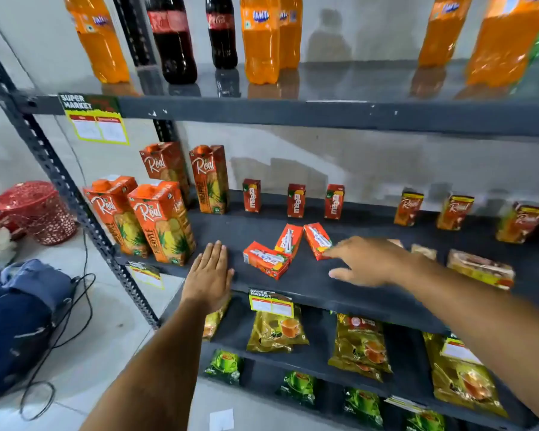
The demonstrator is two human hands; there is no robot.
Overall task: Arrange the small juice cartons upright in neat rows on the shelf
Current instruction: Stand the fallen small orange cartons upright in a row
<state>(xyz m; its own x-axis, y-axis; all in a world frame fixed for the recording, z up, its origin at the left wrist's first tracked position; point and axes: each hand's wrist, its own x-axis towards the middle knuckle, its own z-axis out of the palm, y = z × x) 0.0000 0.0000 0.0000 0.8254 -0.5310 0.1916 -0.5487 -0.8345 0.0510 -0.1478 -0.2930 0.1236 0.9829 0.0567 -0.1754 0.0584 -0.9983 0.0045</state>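
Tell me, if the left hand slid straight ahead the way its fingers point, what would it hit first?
Probably nothing soon: the left hand points along bare shelf, between the tall Real carton and the fallen small carton. Depth is unclear.

Middle shelf (308, 281): four tall Real cartons (162, 222) at the left; three small Maaza cartons (296, 200) upright at the far edge; three more Maaza cartons lying flat (266, 259) nearer; three small Real cartons (408, 208) upright at the right. Top shelf: five orange soda bottles (260, 42) and two cola bottles (171, 38).
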